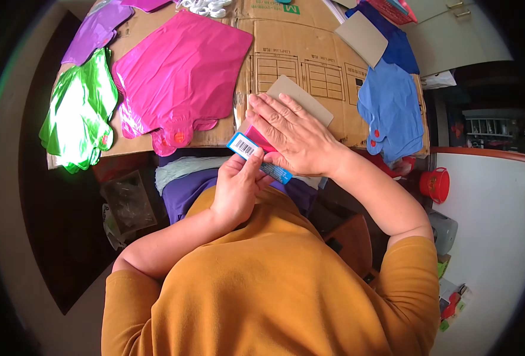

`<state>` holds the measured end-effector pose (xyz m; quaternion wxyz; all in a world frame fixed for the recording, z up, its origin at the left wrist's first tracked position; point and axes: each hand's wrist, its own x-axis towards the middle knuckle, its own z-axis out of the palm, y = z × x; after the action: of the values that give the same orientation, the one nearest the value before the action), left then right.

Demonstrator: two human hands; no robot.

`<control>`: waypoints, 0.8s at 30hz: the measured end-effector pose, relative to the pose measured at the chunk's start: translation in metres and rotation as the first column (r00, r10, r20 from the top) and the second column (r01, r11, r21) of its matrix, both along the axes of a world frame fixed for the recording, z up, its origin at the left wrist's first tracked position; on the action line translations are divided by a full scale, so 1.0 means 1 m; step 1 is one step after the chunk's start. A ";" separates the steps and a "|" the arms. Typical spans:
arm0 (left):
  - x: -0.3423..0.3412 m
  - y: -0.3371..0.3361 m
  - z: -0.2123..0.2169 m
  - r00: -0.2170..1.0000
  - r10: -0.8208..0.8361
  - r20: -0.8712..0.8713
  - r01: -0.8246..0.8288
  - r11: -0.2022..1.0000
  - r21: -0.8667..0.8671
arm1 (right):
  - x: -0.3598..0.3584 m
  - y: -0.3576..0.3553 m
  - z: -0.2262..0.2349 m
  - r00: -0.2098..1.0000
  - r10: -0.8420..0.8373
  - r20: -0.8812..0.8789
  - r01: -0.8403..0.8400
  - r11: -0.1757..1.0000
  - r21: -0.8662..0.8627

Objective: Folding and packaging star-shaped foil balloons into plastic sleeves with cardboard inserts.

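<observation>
Near the table's front edge, my left hand [239,184] pinches a blue and white card with a barcode [243,146] between thumb and fingers. My right hand [301,133] lies flat, its fingers stretched out, over a folded piece of pink foil [259,138]. Under that hand a grey cardboard piece [305,99] sticks out past the fingers. The right thumb comes close to the card; whether it touches is hard to tell. Left of my hands, a stack of flat pink foil balloons [185,77] hangs slightly over the edge.
Flat green foil balloons [78,110] and purple ones [99,29] lie at the left, blue ones [391,107] at the right. Another grey cardboard piece [362,38] and a white ribbon bundle [206,6] lie farther back. A red bucket [434,185] stands right of the cardboard-covered table [328,124].
</observation>
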<state>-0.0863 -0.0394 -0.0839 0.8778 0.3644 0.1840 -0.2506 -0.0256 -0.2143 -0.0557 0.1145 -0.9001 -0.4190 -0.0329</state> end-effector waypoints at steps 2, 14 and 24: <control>0.000 -0.005 0.006 0.998 0.044 -0.046 -0.047 0.997 -0.057 | -0.002 0.002 0.001 1.000 -0.011 0.004 0.011 1.000 -0.011; 0.001 -0.001 0.004 0.992 0.005 -0.123 -0.024 0.988 -0.150 | -0.018 0.011 0.000 0.998 -0.015 -0.065 0.016 1.000 0.019; -0.001 -0.006 0.019 0.998 0.005 -0.064 -0.013 0.992 -0.123 | 0.008 -0.018 0.061 0.945 -0.065 -0.320 0.187 0.911 0.367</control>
<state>-0.0873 -0.0456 -0.0650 0.8936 0.3004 0.1975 -0.2689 -0.0177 -0.2321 0.0058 0.3525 -0.8785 -0.3221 0.0142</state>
